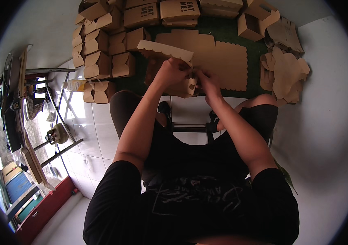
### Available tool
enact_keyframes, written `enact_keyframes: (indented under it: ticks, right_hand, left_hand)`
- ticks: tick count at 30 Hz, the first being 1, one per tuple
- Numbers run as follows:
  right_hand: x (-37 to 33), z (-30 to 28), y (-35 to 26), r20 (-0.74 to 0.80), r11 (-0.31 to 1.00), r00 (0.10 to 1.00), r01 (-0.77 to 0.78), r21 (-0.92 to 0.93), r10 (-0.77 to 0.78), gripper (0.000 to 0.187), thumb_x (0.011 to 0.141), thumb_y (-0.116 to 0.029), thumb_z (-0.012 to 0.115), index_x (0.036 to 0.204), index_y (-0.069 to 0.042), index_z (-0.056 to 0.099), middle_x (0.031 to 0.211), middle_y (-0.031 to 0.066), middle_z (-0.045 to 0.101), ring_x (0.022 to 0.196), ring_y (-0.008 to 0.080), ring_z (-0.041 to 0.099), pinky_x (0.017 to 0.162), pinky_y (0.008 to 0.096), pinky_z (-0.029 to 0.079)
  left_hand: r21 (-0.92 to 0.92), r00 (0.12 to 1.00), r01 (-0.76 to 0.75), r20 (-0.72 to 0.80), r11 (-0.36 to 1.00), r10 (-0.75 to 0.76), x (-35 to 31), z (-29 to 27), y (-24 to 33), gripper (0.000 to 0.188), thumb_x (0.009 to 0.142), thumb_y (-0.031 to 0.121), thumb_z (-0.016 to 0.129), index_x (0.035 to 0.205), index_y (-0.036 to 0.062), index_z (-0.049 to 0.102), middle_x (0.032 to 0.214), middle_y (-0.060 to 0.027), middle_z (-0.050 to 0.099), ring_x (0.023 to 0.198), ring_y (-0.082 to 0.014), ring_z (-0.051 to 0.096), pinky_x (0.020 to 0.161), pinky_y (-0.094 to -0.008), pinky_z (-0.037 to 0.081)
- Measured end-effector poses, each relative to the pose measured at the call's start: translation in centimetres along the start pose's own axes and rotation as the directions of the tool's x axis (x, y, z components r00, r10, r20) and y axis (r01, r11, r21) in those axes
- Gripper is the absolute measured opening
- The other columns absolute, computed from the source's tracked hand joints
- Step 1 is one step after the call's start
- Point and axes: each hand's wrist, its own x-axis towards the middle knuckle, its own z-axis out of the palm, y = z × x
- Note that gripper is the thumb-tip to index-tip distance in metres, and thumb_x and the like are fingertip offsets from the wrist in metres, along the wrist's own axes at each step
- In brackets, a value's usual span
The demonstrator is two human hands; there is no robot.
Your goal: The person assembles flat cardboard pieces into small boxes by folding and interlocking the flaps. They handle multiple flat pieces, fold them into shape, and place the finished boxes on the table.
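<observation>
A brown cardboard box [163, 50], partly folded with a scalloped flap standing up, rests at the near edge of the green-topped table [140, 67]. My left hand [175, 70] grips the box's upper edge near its corner, fingers bent round the card. At the same corner my right hand [207, 83] pinches the side flap, fingertips close to the left hand's. The exact finger contact is partly hidden by the hands. Beyond and to the right lies a flat cardboard sheet [223, 61] with scalloped edges, partly under the box.
Folded small boxes [97, 64] are stacked at the left, and closed printed boxes [141, 15] line the back. An open box [252, 26] and flat card blanks [290, 75] sit at the right. A bottle of yellowish liquid [74, 85] stands beside the left stack.
</observation>
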Motion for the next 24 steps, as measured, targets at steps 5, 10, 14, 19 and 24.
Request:
enact_keyframes:
  ticks: [5,10,14,19,24]
  right_hand:
    - [0.2,-0.1,0.0,0.007,1.0,1.0,0.004,-0.023,-0.004,0.043,0.102,-0.036,0.082,0.121,0.002,0.083,0.104,0.0074,0.081,0.091,0.0127,0.075,0.073,0.0293,0.059]
    - [0.1,-0.1,-0.1,0.006,0.999,1.0,0.021,-0.025,-0.021,0.043,0.101,-0.036,0.083,0.118,0.003,0.083,0.099,0.0063,0.08,0.086,0.0119,0.074,0.071,0.0289,0.058]
    - [-0.1,-0.1,-0.2,0.023,0.999,0.999,0.039,-0.004,-0.039,0.04,0.102,-0.036,0.083,0.114,0.002,0.084,0.096,0.0048,0.08,0.082,0.0106,0.072,0.068,0.0287,0.056]
    - [-0.1,-0.3,-0.4,0.066,0.999,0.996,0.053,0.003,-0.053,0.037,0.104,-0.035,0.083,0.113,0.001,0.084,0.095,0.0041,0.08,0.081,0.0093,0.071,0.068,0.0282,0.054]
    - [0.1,-0.6,-0.3,0.076,0.999,0.996,0.035,0.026,-0.037,0.038,0.104,-0.036,0.084,0.115,0.0,0.084,0.098,0.0039,0.08,0.084,0.0097,0.072,0.068,0.028,0.055]
  left_hand:
    - [-0.03,0.999,0.04,0.027,0.999,-0.039,-0.1,-0.1,0.4,0.039,0.099,0.018,0.087,0.129,-0.0042,0.08,0.115,-0.0162,0.088,0.108,-0.0273,0.087,0.096,-0.0393,0.069]
    - [-0.075,0.997,0.071,0.016,0.995,-0.07,-0.4,-0.1,0.8,0.042,0.098,0.019,0.089,0.132,-0.0043,0.078,0.118,-0.016,0.087,0.109,-0.0265,0.087,0.097,-0.0391,0.069]
    - [-0.069,0.997,0.075,0.034,0.995,-0.073,-0.4,-0.1,0.9,0.042,0.097,0.021,0.09,0.129,-0.0044,0.079,0.116,-0.0155,0.088,0.108,-0.0272,0.087,0.097,-0.0385,0.069]
    - [-0.105,0.994,0.107,0.046,0.989,-0.103,-0.3,-0.2,0.9,0.042,0.096,0.021,0.091,0.126,-0.0052,0.08,0.114,-0.0154,0.088,0.108,-0.028,0.087,0.095,-0.0388,0.068]
    - [-0.085,0.999,0.03,-0.016,0.996,-0.031,-0.9,0.0,1.0,0.041,0.096,0.021,0.092,0.124,-0.0068,0.08,0.109,-0.0164,0.088,0.106,-0.0253,0.087,0.091,-0.0378,0.069]
